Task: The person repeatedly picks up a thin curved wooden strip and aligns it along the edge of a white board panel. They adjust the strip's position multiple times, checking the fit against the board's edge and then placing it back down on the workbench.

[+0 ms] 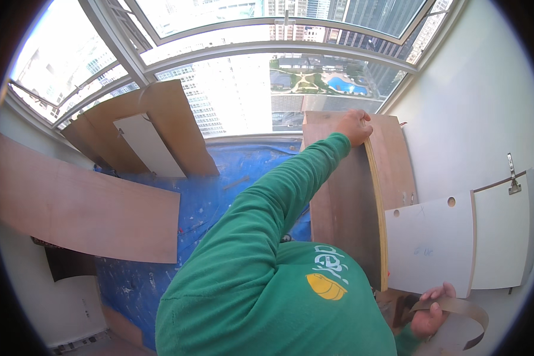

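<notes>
A wooden panel [353,207] with a dark brown face and a pale yellow edge stands on its side, right of centre. At its far end my left hand [356,127] is closed over the upper edge, the fingers curled. Lower right, my right hand [431,317] grips a thin, curling brown strip [471,312] that looks like edge banding. The strip's loose end bows away to the right. Part of that hand's hold is hidden by the strip itself. My green sleeve crosses the view toward the panel.
White cabinet doors [430,249] with hinges lean along the right wall. A pinkish board [95,207] lies at left, and a brown sheet [172,118] with a white panel [151,145] leans by the windows. Stained blue sheeting [219,196] covers the floor.
</notes>
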A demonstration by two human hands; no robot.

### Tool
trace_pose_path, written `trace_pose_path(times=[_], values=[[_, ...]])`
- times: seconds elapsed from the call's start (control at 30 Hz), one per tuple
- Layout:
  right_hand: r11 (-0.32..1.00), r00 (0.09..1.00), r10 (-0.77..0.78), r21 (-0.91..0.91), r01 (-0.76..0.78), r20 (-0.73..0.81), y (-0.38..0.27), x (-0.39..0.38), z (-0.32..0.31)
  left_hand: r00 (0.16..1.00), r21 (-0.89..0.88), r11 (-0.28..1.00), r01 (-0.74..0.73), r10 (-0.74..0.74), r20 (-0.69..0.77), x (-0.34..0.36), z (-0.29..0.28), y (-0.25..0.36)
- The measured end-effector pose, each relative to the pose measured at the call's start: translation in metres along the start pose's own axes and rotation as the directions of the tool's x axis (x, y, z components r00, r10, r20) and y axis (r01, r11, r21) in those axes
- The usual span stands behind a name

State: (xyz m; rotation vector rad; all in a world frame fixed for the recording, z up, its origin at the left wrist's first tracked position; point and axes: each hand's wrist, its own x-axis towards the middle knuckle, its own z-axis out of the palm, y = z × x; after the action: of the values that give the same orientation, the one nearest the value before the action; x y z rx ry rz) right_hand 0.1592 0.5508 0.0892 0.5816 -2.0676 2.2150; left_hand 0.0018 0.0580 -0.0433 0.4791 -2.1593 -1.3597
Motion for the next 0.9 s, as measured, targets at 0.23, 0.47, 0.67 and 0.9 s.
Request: trace_pose_path(times=[0.23,0.47,0.67,0.9], values=[[1.000,1.000,-0.013,0.002,0.013,0.028,-0.027,0.039,0.030,0.999,-0.039,0.999,0.032,-0.032,-0.001,-0.006,-0.007,0.003],[0.987,0.997,-0.015,-0.156,0.027,0.077,-0.014,0.043,0.017,1.000,-0.023,0.999,0.022,-0.022,-0.008,-0.006,-0.004,-0.001],[0.987,0.986,0.162,0.029,-0.161,-0.040,-0.020,0.037,0.074,1.000,-0.035,0.999,0.005,-0.005,-0.006,-0.007,-0.011,-0.005],[0.990,0.993,0.115,-0.073,-0.117,-0.023,0.005,0.031,0.048,0.999,-0.001,1.000,0.029,-0.029,0.022,-0.008,-0.019,-0.002]])
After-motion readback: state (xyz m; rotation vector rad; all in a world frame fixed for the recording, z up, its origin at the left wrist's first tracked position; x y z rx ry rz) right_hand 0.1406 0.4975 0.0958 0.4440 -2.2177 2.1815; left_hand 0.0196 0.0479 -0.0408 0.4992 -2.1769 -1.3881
